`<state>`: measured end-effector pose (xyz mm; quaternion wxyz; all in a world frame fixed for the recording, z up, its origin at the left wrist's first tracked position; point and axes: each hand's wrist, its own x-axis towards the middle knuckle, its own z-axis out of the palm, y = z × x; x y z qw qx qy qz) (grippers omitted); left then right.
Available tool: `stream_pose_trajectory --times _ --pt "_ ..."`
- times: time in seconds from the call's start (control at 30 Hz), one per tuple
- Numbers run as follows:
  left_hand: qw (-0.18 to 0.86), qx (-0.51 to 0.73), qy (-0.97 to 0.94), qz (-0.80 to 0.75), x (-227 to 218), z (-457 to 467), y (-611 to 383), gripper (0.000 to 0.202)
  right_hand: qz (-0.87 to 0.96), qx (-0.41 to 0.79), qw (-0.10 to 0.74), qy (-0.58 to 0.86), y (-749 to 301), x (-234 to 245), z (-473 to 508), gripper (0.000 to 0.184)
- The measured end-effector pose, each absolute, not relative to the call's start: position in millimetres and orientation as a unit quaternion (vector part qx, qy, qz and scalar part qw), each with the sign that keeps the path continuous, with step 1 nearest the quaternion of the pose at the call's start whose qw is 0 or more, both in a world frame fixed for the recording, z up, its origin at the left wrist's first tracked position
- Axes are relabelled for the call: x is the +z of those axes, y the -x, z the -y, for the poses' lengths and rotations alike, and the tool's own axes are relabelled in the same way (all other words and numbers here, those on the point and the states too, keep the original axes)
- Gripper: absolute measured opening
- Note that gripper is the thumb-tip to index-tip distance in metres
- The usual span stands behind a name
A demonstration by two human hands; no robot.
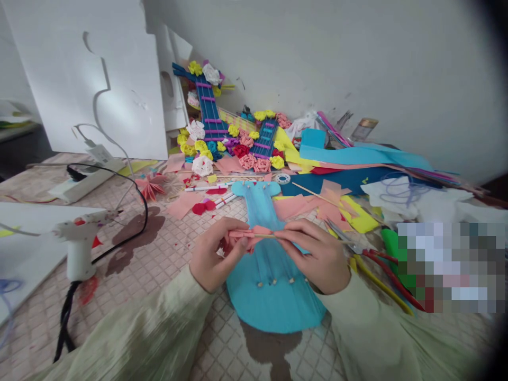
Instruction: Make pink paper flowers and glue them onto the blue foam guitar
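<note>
We observe both hands raised over the tabletop (174,275), close together, with one piece of work between them. The left hand (214,254) is closed around a folded pink paper piece (238,242), fingers curled behind it and thumb pressed along its near side. The right hand (319,256) is nearly closed, its fingertips pinching together at the paper's right end, where a thin wooden stick (262,235) runs along the pink paper; we also see a length of stick beyond the right hand's outer side. Below and between the two hands lies a light-blue guitar-shaped piece (278,309), its neck pointing away from us, with strings along it and small pale pegs nearer us than the hands. Left of the left hand we record a white glue gun (79,254) standing upright, and farther beyond that hand a power strip (85,177) and a pink pleated paper shape (151,186). Just right of the right hand lie red-handled scissors (392,267). Beyond both hands we note loose pink paper scraps (182,205), a white ring-shaped disc (283,179), and two dark-blue guitar necks (208,108) (265,138) among yellow, white and pink paper flowers (203,165).
</note>
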<state>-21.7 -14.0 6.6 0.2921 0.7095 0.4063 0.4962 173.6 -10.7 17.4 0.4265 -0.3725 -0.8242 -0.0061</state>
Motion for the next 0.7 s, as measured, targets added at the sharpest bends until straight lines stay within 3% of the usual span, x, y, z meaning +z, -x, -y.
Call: stream_pose_trajectory --times 0.1,0.3,0.57,0.7 --pt "0.289 0.468 -0.721 -0.421 7 14 22 0.016 0.835 -0.021 0.406 0.371 -175 17 10 0.014" --pt "0.335 0.494 -0.685 -0.418 3 12 24 0.019 0.843 0.107 0.381 0.365 -175 17 11 0.014" --pt "0.378 0.558 -0.605 -0.425 5 8 24 0.014 0.829 0.032 0.391 0.399 -183 23 7 0.013" --pt "0.459 0.589 -0.509 -0.428 5 2 25 0.013 0.789 0.056 0.412 0.452 -187 25 4 0.013"
